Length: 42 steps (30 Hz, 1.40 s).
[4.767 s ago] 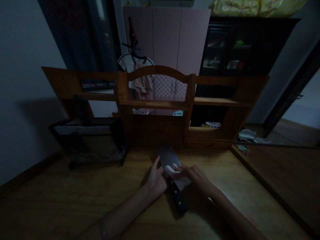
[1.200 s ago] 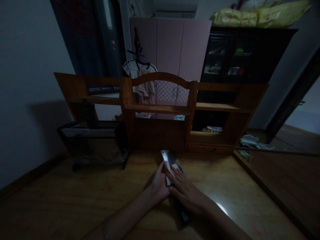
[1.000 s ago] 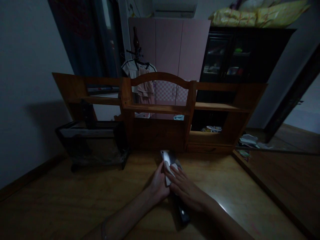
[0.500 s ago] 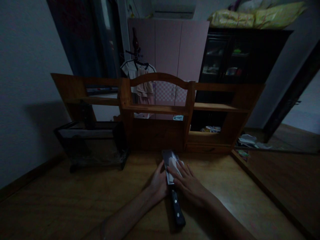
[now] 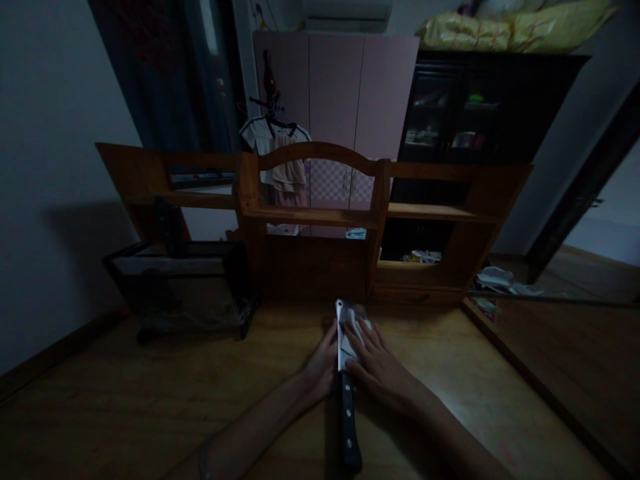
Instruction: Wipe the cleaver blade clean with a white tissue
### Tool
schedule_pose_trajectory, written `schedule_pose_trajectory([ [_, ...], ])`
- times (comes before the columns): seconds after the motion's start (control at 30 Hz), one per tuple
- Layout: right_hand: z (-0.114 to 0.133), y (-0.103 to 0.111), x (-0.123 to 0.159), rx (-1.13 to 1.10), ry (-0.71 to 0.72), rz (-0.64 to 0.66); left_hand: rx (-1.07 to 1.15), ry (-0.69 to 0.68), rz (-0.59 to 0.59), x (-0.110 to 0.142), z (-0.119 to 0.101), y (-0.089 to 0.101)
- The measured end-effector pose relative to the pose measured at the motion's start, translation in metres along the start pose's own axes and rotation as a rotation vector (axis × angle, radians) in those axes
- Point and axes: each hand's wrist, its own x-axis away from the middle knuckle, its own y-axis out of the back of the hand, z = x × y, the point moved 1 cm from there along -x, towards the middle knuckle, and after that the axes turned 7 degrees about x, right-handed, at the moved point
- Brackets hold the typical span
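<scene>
A cleaver (image 5: 349, 342) with a broad shiny blade, a hole at its far corner and a black riveted handle (image 5: 349, 423) is held over the wooden tabletop. The handle points toward me. My left hand (image 5: 323, 363) supports the blade from its left side, its fingers partly hidden under the metal. On top of the blade lies my right hand (image 5: 377, 363), fingers stretched forward, pressing a folded white tissue or cloth (image 5: 353, 322) to the steel. Most of that white piece is covered by the right fingers.
A wooden shelf unit (image 5: 310, 217) rises along the back of the tabletop (image 5: 270, 420). At the left stands a dark glass tank (image 5: 195, 293) near the wall. The table's raised right edge (image 5: 530, 380) borders a brown floor.
The cleaver has turned a little, its far end swinging right and its handle left. My right hand and the white piece have shifted slightly over the blade.
</scene>
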Motion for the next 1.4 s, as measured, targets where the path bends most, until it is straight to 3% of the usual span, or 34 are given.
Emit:
schedule_pose_trajectory([
  [0.33,0.014,0.007,-0.004,-0.022,0.036,-0.07,0.114,-0.021,-0.061,-0.004,0.003,0.0],
  [0.47,0.016,0.013,-0.003,-0.056,0.079,-0.118,0.196,-0.052,-0.017,-0.008,0.003,0.002],
  [0.73,0.014,0.003,0.003,-0.231,0.082,-0.058,0.187,-0.062,-0.038,-0.007,0.002,0.004],
  [0.97,0.018,0.007,-0.002,-0.15,0.153,0.0,0.141,-0.055,-0.09,-0.005,0.003,0.004],
  [1.07,0.01,0.006,-0.004,-0.134,0.135,-0.004,0.123,-0.033,-0.107,-0.004,0.002,0.006],
  [1.23,-0.01,0.0,-0.005,-0.086,0.043,-0.039,0.086,-0.04,-0.033,-0.002,0.003,0.009],
  [1.4,-0.011,0.003,-0.002,-0.104,-0.002,-0.04,0.047,-0.04,-0.002,-0.003,0.005,0.01],
])
